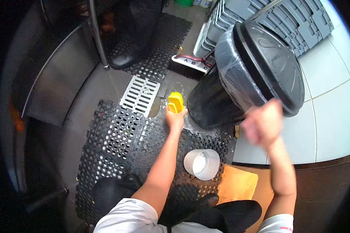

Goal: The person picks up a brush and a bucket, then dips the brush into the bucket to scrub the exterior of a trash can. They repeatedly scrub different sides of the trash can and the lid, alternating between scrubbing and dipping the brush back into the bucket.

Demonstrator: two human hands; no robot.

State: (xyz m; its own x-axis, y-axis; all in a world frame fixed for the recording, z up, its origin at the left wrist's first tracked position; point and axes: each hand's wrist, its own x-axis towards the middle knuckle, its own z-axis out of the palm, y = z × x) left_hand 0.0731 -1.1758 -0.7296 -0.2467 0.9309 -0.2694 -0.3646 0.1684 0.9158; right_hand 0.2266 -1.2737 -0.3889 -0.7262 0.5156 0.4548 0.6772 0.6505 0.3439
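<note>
My left hand point(175, 117) is stretched forward, low over the wet floor, with its fingers closed round a yellow scrub brush point(176, 101). The brush is beside the base of a tall black bin point(206, 99), near the white drain grate point(140, 95). My right hand point(263, 123) is at the bin's right side, just below the black lid point(270, 58) and overlapping the edge of the clear plastic liner point(237, 73). Motion smears its fingers, so I cannot tell whether it grips anything. A translucent tub point(211, 173) with some whitish liquid stands on the mat between my arms.
Black perforated rubber mats point(116, 130) cover much of the floor. Behind the bin are a broom head point(190, 64) and stacked grey crates point(284, 27). An orange-yellow board point(239, 184) lies by my knee. Another person's black shoe point(124, 59) is at upper left.
</note>
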